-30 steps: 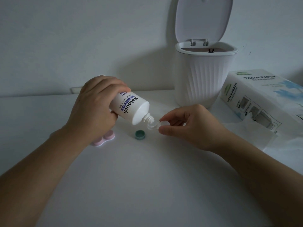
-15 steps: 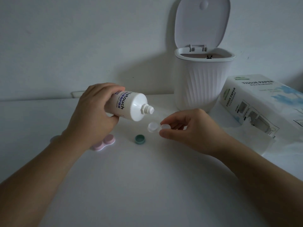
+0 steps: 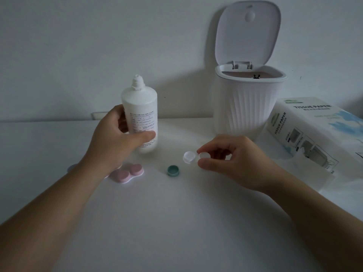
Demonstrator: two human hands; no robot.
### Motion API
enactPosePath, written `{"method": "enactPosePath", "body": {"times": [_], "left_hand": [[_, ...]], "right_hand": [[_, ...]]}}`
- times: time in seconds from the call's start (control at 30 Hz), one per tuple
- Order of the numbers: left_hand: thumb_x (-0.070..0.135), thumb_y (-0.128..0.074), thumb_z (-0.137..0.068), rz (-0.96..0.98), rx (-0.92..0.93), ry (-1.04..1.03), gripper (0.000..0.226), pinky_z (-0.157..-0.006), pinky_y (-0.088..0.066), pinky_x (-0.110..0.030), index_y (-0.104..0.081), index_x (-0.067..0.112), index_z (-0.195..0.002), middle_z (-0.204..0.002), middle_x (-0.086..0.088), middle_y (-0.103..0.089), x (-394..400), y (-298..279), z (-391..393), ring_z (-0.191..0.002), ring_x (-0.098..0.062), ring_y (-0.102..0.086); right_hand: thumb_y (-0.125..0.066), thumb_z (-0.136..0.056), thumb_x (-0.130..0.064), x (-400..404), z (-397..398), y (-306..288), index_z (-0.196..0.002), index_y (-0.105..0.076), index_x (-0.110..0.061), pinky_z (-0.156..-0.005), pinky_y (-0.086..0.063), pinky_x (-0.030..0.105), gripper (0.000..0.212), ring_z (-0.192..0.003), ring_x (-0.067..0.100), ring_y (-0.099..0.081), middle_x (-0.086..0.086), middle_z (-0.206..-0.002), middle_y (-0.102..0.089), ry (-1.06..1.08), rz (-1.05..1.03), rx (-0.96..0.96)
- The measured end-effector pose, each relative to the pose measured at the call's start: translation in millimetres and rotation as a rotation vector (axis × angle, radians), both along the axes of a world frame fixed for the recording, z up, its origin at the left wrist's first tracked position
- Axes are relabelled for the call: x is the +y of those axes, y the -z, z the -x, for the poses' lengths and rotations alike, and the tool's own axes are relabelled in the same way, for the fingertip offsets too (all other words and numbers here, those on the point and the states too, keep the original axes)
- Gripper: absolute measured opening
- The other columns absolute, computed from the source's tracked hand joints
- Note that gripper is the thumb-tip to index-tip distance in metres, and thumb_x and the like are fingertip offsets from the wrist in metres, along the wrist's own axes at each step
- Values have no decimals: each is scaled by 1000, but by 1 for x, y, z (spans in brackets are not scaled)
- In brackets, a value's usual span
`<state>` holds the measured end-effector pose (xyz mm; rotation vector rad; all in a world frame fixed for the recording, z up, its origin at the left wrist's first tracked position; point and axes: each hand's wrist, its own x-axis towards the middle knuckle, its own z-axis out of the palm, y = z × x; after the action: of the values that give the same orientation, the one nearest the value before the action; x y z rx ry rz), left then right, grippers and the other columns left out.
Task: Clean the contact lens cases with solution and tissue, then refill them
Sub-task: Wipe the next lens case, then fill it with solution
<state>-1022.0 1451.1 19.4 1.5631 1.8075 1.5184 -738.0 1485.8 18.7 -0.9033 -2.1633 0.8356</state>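
My left hand (image 3: 115,140) grips the white solution bottle (image 3: 140,114), which stands upright on the table with its nozzle uncapped. My right hand (image 3: 231,160) pinches one well of a clear white lens case (image 3: 190,157) just above the table, its open well pointing left. A green cap (image 3: 173,170) lies on the table between my hands. A pink lens case (image 3: 128,173) with both lids on lies beside my left wrist.
A white ribbed bin (image 3: 248,107) with its lid raised stands at the back right. A tissue paper box (image 3: 316,132) lies at the right edge, with a loose tissue sheet (image 3: 306,173) in front of it. A wall closes the back.
My left hand has tipped the bottle from pouring over the clear case back to upright and set it on the table. My right hand has kept its hold on the case.
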Motion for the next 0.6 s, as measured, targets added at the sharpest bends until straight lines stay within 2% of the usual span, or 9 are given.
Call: {"method": "enactPosePath", "body": {"times": [0.03, 0.1, 0.13, 0.2, 0.27, 0.37, 0.43, 0.53, 0.6], "left_hand": [[38, -86, -63, 9, -17, 5, 50, -37, -33, -8, -63, 39, -107, -96, 20, -74, 1, 1, 0, -65, 6, -64], [38, -86, -63, 27, -25, 10, 50, -39, -36, -8, -64, 37, -108, -95, 20, -74, 3, 2, 0, -68, 6, -67], [40, -86, -62, 35, -20, 10, 51, -44, -42, -10, -64, 36, -108, -96, 21, -74, 4, 3, 0, -75, 5, -69], [44, -84, -59, 49, -22, 14, 55, -65, -53, -21, -64, 36, -110, -98, 21, -75, 6, 4, -1, -87, 1, -71], [48, -83, -56, 59, -31, 14, 59, -80, -56, -30, -65, 35, -111, -100, 21, -75, 8, 5, 0, -92, 0, -71], [55, -81, -54, 66, -15, -2, 65, -86, -55, -31, -63, 38, -114, -103, 26, -73, 10, 8, 2, -94, 5, -69], [55, -85, -55, 64, -1, -3, 77, -94, -54, -32, -57, 39, -125, -113, 26, -69, 10, 8, 3, -103, 6, -65], [49, -91, -60, -26, 21, -62, 97, -99, -48, -31, -42, 39, -143, -135, 23, -56, 7, 6, 2, -121, 1, -55], [52, -86, -64, -200, 119, -178, 95, -95, -45, -28, -39, 36, -145, -139, 18, -45, 0, 0, -1, -124, -11, -51]], "right_hand": [[-79, -79, -32, 0, 0, 0, -98, -78, -26, -67, -47, 15, 20, -71, 11, -61, -4, -82, -68, 3, 4, -4], [-80, -79, -33, 1, 0, 1, -95, -78, -28, -66, -47, 17, 17, -71, 13, -61, -4, -81, -68, 3, 20, 2], [-80, -79, -33, 1, 0, 1, -94, -78, -28, -66, -48, 18, 16, -71, 14, -61, -5, -80, -68, 2, 25, 6], [-79, -79, -34, 1, 1, 1, -93, -78, -30, -65, -49, 21, 15, -71, 14, -61, -5, -80, -69, 2, 32, 10], [-80, -78, -34, 1, 1, 2, -92, -78, -30, -66, -49, 20, 15, -70, 13, -62, -6, -80, -70, 7, 34, 15], [-81, -76, -34, 2, 1, 2, -94, -78, -29, -66, -49, 19, 19, -69, 10, -62, -4, -80, -71, 18, 43, 22], [-81, -76, -35, 2, 0, 3, -94, -78, -29, -67, -50, 20, 19, -70, 12, -63, -3, -80, -72, 21, 41, 22], [-82, -76, -32, 1, 0, 1, -92, -78, -30, -66, -50, 19, 17, -70, 14, -63, -5, -80, -71, 17, 32, 34], [-83, -77, -30, 1, -1, 1, -92, -78, -29, -65, -50, 18, 16, -70, 14, -63, -6, -80, -71, 14, 35, 43]]}}
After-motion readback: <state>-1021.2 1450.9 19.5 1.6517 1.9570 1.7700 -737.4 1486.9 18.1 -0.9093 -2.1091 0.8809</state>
